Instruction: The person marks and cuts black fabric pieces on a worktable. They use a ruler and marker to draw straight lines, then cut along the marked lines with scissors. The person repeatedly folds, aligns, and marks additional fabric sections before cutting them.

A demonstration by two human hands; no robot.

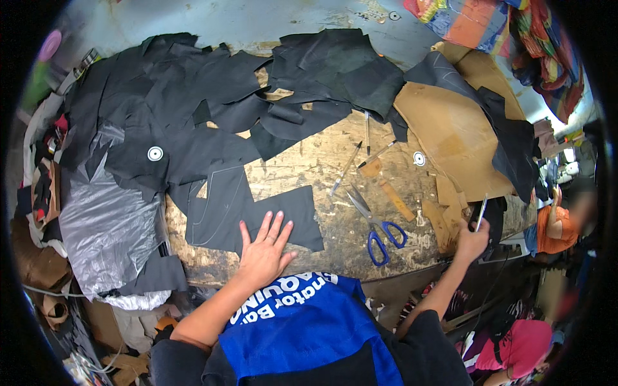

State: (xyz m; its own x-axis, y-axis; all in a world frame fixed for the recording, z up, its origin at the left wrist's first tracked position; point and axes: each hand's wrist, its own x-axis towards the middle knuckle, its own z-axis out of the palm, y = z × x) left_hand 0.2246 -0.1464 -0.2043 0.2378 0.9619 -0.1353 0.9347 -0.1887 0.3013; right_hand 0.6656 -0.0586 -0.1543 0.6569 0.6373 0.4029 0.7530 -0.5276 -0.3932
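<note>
My left hand [264, 248] lies flat with its fingers spread on a black leather-like piece [296, 215] near the table's front edge. To its left is another black piece [219, 199] with pale outlines drawn on it. Off to the right, my right hand [473, 243] is closed around a slim white pen [482, 209] that points away from me, beside the brown cardboard. Between my hands lie scissors with blue handles [380, 239], their blades partly apart. Farther back are several pens [347, 168] and small tan pattern strips [396, 201].
Black sheets [212, 83] are heaped along the back of the worn wooden table [290, 167]. A large brown cardboard piece [454, 132] lies at the right, and clear plastic wrapping [106, 225] hangs at the left. Two people, in orange [557, 225] and pink [524, 344], are at the right.
</note>
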